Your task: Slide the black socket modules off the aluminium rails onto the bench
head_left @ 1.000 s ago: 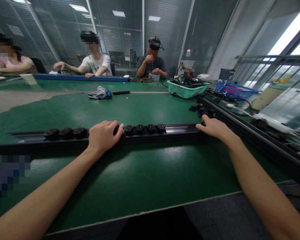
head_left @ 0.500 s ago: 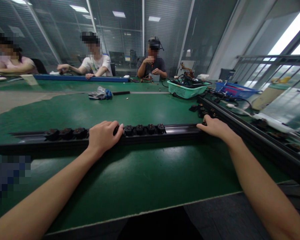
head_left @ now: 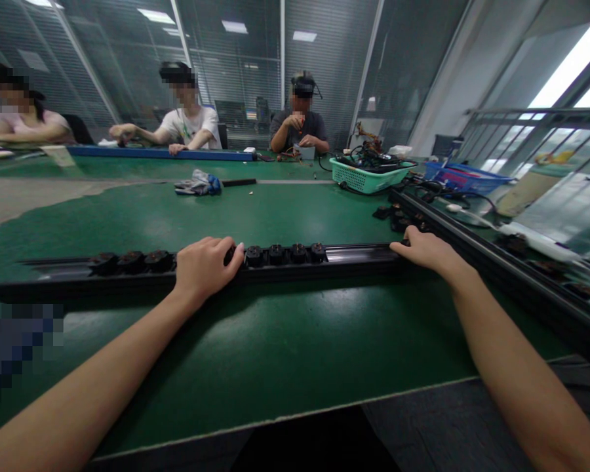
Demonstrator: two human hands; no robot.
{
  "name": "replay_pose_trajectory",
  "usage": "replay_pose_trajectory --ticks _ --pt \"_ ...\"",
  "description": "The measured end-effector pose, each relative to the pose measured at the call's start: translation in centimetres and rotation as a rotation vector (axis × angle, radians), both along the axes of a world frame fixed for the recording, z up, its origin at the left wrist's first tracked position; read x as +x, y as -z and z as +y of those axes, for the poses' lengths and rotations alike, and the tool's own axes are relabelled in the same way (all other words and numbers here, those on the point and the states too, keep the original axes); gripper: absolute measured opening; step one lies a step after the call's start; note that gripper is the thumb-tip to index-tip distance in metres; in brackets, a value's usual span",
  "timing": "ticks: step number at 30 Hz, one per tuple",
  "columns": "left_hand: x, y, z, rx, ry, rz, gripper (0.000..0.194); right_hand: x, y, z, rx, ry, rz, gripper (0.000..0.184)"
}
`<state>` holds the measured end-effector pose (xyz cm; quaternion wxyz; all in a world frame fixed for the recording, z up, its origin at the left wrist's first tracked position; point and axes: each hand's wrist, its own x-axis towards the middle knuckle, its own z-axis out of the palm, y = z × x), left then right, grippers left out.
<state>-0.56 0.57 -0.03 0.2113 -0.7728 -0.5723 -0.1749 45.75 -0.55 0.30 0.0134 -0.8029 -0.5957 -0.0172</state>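
Observation:
A long black rail (head_left: 358,254), a channel with a metallic inside, lies across the green table in front of me. Several round black socket modules (head_left: 275,254) sit in it, in a group right of my left hand and another group (head_left: 132,261) to its left. My left hand (head_left: 204,269) is closed over the middle of the rail, with a dark socket module partly showing between thumb and forefinger. At the rail's right end, my right hand (head_left: 425,252) grips with bent fingers and the thumb pointing left. Its fingertips are mostly hidden behind the hand.
A second long black rail (head_left: 496,288) runs along the right side, with loose black modules (head_left: 398,219) beside it. Farther back are a green basket (head_left: 368,177) of cables, a blue basket (head_left: 465,177), grey-blue gloves (head_left: 199,183) and a blue bar (head_left: 162,154). Three co-workers sit opposite.

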Motion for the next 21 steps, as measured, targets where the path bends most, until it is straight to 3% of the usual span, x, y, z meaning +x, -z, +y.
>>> replay_pose_trajectory --ticks 21 --pt "-0.2 0.2 0.2 0.011 0.007 -0.004 0.053 1.8 0.6 0.7 -0.004 0.017 0.039 0.060"
